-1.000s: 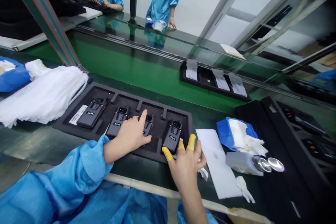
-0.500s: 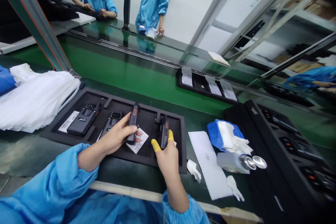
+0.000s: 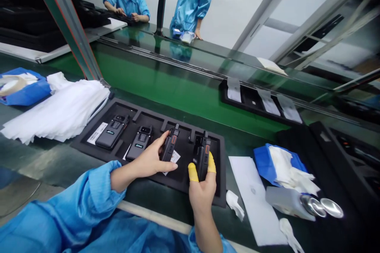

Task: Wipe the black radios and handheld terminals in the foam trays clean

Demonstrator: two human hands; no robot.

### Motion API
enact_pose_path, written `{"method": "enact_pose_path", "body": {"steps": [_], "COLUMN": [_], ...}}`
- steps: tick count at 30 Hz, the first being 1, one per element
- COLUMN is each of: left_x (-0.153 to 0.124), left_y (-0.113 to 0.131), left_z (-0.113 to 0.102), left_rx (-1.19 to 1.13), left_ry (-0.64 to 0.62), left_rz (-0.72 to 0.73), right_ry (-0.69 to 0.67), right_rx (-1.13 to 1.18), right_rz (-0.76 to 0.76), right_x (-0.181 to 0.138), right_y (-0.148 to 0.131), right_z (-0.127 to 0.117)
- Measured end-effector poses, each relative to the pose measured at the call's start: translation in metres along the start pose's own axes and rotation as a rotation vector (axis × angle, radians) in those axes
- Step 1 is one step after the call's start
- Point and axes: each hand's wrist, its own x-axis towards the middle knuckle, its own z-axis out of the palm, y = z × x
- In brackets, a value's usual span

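Both hands are busy on my feed, each holding a radio turned to show its side. The left hand [image 3: 156, 156] is moderately spread, fingers behind the left radio [image 3: 170, 148] at its two o'clock; whether the thumb presses the lower end, I can't tell. The right hand [image 3: 203, 189] is narrower, yellow-capped thumb and finger straddling the right radio [image 3: 204, 157] at its twelve o'clock. Both radios are over the tray [image 3: 221, 178], and I can't make out whether they touch its floor. Two more lie flat in it, at eleven [image 3: 140, 143] and ten o'clock from the left hand.

I'm eyeing that left grip: if the thumb is loose, I'd say the radio could roll and knock the divider. The label [image 3: 175, 158] peeks out below it; a dragging edge might crease it. At four o'clock from the right hand, a scrap [image 3: 235, 205] could snag a careless wrist.
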Motion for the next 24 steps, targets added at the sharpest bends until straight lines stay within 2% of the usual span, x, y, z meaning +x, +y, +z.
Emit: {"method": "enact_pose_path", "body": {"steps": [14, 24], "left_x": [0.0009, 0.0045], "left_y": [0.0002, 0.0056], "left_z": [0.0031, 0.0035], "left_rx": [-0.016, 0.015], "left_ry": [0.065, 0.087], "left_rz": [0.007, -0.037], "right_ry": [-0.029, -0.058], "right_rx": [-0.065, -0.03], "right_rz": [-0.151, -0.117], "right_x": [-0.0001, 0.0039], "right_y": [0.008, 0.006], "right_z": [0.0034, 0.0044]}}
